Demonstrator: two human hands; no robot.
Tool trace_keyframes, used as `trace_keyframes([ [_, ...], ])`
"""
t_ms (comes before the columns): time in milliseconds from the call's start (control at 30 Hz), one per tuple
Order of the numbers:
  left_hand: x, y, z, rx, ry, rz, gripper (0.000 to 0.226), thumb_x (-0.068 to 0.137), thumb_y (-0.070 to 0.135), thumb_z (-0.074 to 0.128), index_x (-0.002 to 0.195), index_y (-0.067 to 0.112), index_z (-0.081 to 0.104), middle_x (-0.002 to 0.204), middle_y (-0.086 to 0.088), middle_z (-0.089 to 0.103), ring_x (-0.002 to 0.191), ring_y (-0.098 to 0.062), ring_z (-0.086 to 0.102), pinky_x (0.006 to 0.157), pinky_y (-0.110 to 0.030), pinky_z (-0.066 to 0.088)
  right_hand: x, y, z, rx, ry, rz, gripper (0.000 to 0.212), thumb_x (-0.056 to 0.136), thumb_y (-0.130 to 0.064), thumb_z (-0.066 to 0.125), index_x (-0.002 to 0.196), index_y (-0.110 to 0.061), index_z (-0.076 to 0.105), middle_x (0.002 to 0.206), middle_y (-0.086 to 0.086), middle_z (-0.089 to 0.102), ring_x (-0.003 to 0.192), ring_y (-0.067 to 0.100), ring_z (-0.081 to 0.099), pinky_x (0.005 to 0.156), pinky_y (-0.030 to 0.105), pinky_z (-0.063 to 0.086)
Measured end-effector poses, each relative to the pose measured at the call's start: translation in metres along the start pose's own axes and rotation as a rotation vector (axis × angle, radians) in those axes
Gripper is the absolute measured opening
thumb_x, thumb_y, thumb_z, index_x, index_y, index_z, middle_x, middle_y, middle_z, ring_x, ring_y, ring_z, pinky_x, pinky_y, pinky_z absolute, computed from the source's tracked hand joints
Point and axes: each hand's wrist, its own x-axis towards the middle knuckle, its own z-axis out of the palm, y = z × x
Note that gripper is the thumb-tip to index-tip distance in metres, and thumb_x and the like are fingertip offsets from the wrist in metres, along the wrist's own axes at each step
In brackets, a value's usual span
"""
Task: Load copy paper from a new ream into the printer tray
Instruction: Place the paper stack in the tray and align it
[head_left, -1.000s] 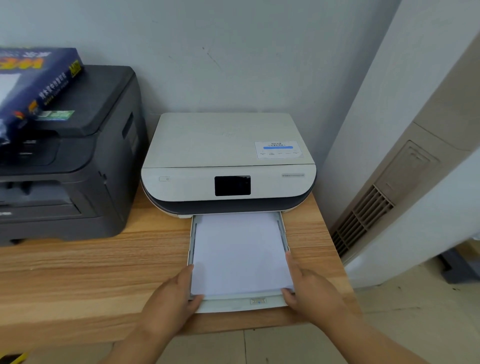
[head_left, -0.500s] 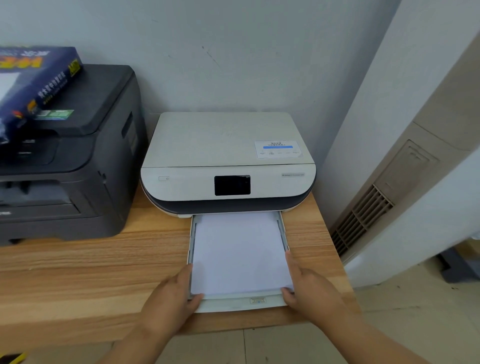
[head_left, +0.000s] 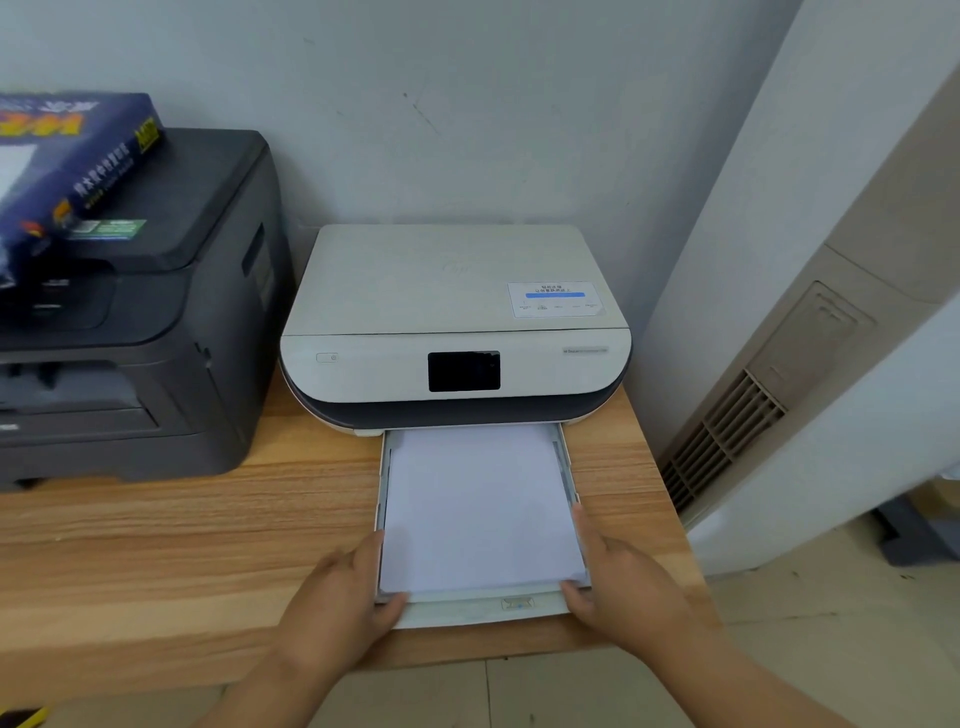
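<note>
The white, flat-topped inkjet printer (head_left: 457, 317) stands on the light wood-grain bench (head_left: 171, 530) against the wall, and its pale plastic pull-out paper tray (head_left: 483, 613) extends from its front toward 6 o'clock. A flat stack of white copy paper (head_left: 480, 504) lies in the tray, far edge under the printer body and near edge just short of the tray's front lip.

The left hand (head_left: 337, 597) sits at the stack's 7 o'clock corner, thumb on the front lip and fingers along the tray's left wall. The right hand (head_left: 623, 582) mirrors it at the 5 o'clock corner. Each grip is partly closed around a front corner of tray and stack; whether the fingertips press the paper itself or only the tray walls cannot be told.

The dark blue wrapped paper ream (head_left: 67, 156) rests tilted on the black laser printer (head_left: 130, 312) at 10 o'clock.

The paper appears loaded; the remaining step is judged to be squaring the stack and pushing the tray home.

Hazards:
- Uneven push force between the two hands can skew the tray and bind it.
- Sheets riding over the side guides can buckle on closing and misfeed.
- The tilted ream may slide off if the bench is jolted.
</note>
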Motion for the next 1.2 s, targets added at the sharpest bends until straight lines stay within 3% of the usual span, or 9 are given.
trace_keyframes([
  [167, -0.001, -0.006, 0.002, 0.044, 0.018, 0.047, 0.072, 0.069, 0.042, 0.071, 0.129, 0.013, 0.045, 0.097, -0.014, 0.073, 0.092, -0.033, 0.065, 0.074, -0.034, 0.054, 0.001, 0.001, 0.0, 0.009, 0.009, 0.006, 0.082, 0.087, -0.044, 0.045, 0.149, -0.02, -0.004, 0.113, 0.004, 0.061, 0.096, 0.019, 0.058, 0.07, 0.029, 0.046],
  [300, 0.001, -0.005, 0.003, 0.033, 0.022, 0.022, 0.07, 0.078, 0.04, 0.063, 0.137, 0.011, 0.037, 0.113, -0.014, 0.067, 0.107, -0.032, 0.058, 0.085, -0.035, 0.049, 0.002, 0.001, 0.0, 0.01, 0.003, 0.016, 0.081, 0.088, -0.043, 0.044, 0.149, -0.02, -0.004, 0.107, 0.004, 0.062, 0.088, 0.018, 0.058, 0.068, 0.028, 0.047],
  [600, 0.002, -0.004, 0.006, 0.024, 0.017, 0.006, 0.071, 0.08, 0.04, 0.06, 0.139, 0.011, 0.033, 0.118, -0.014, 0.064, 0.112, -0.031, 0.056, 0.09, -0.034, 0.047, -0.001, -0.002, -0.005, 0.007, -0.022, 0.033, 0.079, 0.09, -0.039, 0.042, 0.149, -0.019, -0.006, 0.107, 0.005, 0.06, 0.08, 0.017, 0.052, 0.064, 0.027, 0.043],
  [767, 0.001, -0.004, 0.005, 0.018, 0.017, 0.007, 0.071, 0.079, 0.041, 0.061, 0.138, 0.012, 0.035, 0.119, -0.013, 0.064, 0.111, -0.031, 0.057, 0.09, -0.035, 0.046, -0.001, 0.0, -0.005, 0.044, -0.029, 0.022, 0.077, 0.089, -0.04, 0.042, 0.149, -0.022, -0.004, 0.105, 0.004, 0.061, 0.086, 0.017, 0.058, 0.063, 0.026, 0.043],
  [900, 0.002, -0.006, -0.004, 0.026, 0.08, 0.027, 0.065, 0.077, 0.058, 0.049, 0.131, 0.021, 0.044, 0.106, -0.004, 0.07, 0.096, -0.025, 0.066, 0.073, -0.032, 0.05, 0.0, 0.005, -0.018, 0.121, -0.018, 0.004, 0.072, 0.088, -0.047, 0.043, 0.147, -0.029, 0.007, 0.08, -0.007, 0.051, 0.074, 0.011, 0.053, 0.062, 0.025, 0.045],
  [967, 0.01, -0.006, -0.011, 0.02, 0.069, 0.0, 0.054, 0.082, 0.056, 0.047, 0.127, 0.026, 0.042, 0.097, 0.002, 0.07, 0.084, -0.02, 0.066, 0.065, -0.031, 0.048, 0.007, 0.008, -0.023, 0.136, -0.003, 0.018, 0.057, 0.088, -0.054, 0.04, 0.14, -0.033, 0.027, 0.073, -0.01, 0.053, 0.069, 0.009, 0.053, 0.06, 0.026, 0.045],
  [1067, 0.035, -0.003, -0.021, -0.041, -0.015, -0.114, 0.043, 0.085, 0.054, 0.046, 0.114, 0.022, 0.046, 0.085, 0.004, 0.066, 0.073, -0.016, 0.063, 0.065, -0.033, 0.051, 0.025, 0.006, -0.03, 0.259, -0.036, 0.135, 0.04, 0.09, -0.056, 0.04, 0.117, -0.029, 0.051, 0.089, -0.006, 0.067, 0.078, 0.011, 0.062, 0.068, 0.028, 0.05],
  [1200, 0.072, 0.0, -0.022, -0.209, -0.09, -0.264, 0.047, 0.086, 0.05, 0.049, 0.121, 0.018, 0.048, 0.112, -0.002, 0.064, 0.097, -0.018, 0.061, 0.077, -0.032, 0.05, 0.06, 0.002, -0.042, 0.501, -0.097, 0.312, 0.055, 0.091, -0.05, 0.045, 0.135, -0.017, 0.044, 0.133, 0.002, 0.055, 0.115, 0.019, 0.054, 0.09, 0.03, 0.044],
])
